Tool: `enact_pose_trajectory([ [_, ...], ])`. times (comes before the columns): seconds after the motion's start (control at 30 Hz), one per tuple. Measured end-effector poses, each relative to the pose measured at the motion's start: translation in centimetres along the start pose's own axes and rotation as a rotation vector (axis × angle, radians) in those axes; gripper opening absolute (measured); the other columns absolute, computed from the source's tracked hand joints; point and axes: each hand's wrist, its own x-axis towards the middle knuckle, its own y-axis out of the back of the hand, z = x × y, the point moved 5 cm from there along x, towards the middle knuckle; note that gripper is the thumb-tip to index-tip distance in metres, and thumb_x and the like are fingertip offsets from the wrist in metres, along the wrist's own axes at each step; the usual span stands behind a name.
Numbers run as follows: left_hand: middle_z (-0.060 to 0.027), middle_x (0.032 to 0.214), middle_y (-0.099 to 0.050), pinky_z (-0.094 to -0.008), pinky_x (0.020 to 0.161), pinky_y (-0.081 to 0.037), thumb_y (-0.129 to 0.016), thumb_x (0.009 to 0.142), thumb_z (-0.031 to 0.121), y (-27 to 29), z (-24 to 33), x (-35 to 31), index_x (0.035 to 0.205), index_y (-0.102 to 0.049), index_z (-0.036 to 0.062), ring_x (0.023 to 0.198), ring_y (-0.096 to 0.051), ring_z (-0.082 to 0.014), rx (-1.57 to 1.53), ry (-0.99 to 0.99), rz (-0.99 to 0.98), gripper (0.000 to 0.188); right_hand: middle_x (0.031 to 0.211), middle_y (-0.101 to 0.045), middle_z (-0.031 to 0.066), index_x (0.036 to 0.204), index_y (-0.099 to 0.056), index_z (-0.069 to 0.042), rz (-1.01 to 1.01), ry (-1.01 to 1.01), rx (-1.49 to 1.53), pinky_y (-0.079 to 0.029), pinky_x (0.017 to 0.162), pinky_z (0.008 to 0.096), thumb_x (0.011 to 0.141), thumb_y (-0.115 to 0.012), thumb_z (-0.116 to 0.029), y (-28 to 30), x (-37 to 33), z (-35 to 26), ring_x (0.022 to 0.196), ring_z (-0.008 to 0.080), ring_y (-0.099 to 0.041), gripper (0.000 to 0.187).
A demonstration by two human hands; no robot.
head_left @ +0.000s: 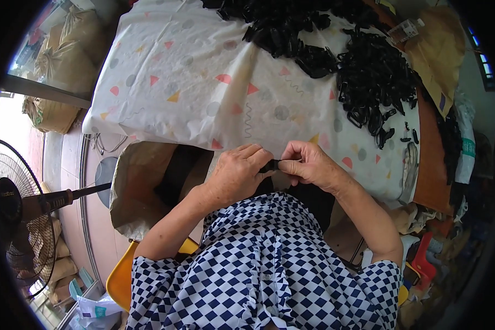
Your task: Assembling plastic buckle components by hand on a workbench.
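My left hand [237, 175] and my right hand [310, 163] meet at the near edge of the table, both pinching one small black plastic clip [270, 165] between fingertips. The clip is mostly hidden by my fingers. A big heap of black plastic clips [368, 71] lies on the far right of the white patterned tablecloth [192, 82], with a few loose pieces [407, 132] near its front.
An open brown sack [143, 187] sits below the table edge under my hands. A standing fan [16, 214] is at the left, stuffed sacks [66, 60] at the back left. A yellow seat [121, 278] is beneath me. Bags and clutter [451, 165] crowd the right side.
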Motion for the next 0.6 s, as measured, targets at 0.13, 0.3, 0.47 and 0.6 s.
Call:
enact_pose_trajectory([
  [0.13,-0.0103,0.079,-0.059,-0.0374,0.063,-0.050,-0.075,0.070,0.010,-0.3,0.5,-0.5,0.092,-0.060,0.0030,0.073,-0.061,-0.0296,0.079,-0.064,-0.030,0.027,0.071,-0.058,0.0001,0.088,-0.055,-0.006,-0.033,0.040,-0.124,-0.036,0.043,0.0159,0.089,-0.067,-0.017,-0.1,-0.1,-0.1,0.057,0.0073,-0.057,0.016],
  [0.3,-0.0096,0.081,-0.061,-0.0341,0.065,-0.050,-0.075,0.074,0.008,-0.1,0.2,-1.3,0.092,-0.060,0.0027,0.074,-0.062,-0.0266,-0.118,0.124,-0.115,0.024,0.075,-0.064,0.0052,0.090,-0.056,-0.004,-0.271,-0.163,0.409,-0.045,0.044,0.0185,0.089,-0.067,-0.018,-1.4,0.2,2.4,0.060,0.0124,-0.064,0.018],
  [0.47,-0.0052,0.090,-0.061,-0.0270,0.071,-0.048,-0.075,0.077,0.009,1.7,-0.2,-1.3,0.093,-0.063,0.0027,0.082,-0.061,-0.0155,-0.439,0.225,0.018,0.021,0.090,-0.063,0.0050,0.110,-0.050,-0.006,-0.228,0.033,0.483,-0.050,0.048,0.0197,0.089,-0.067,-0.029,-2.9,0.1,0.0,0.068,0.0143,-0.066,0.036],
  [0.6,-0.0078,0.103,-0.058,-0.0291,0.069,-0.051,-0.073,0.080,0.006,1.6,-1.3,-2.6,0.098,-0.063,0.0023,0.069,-0.061,-0.0180,-0.518,0.039,0.126,0.021,0.098,-0.060,0.0053,0.122,-0.045,-0.005,-0.311,0.094,0.261,-0.050,0.055,0.0189,0.089,-0.060,-0.050,-4.8,0.3,-0.1,0.083,0.0111,-0.064,0.058],
])
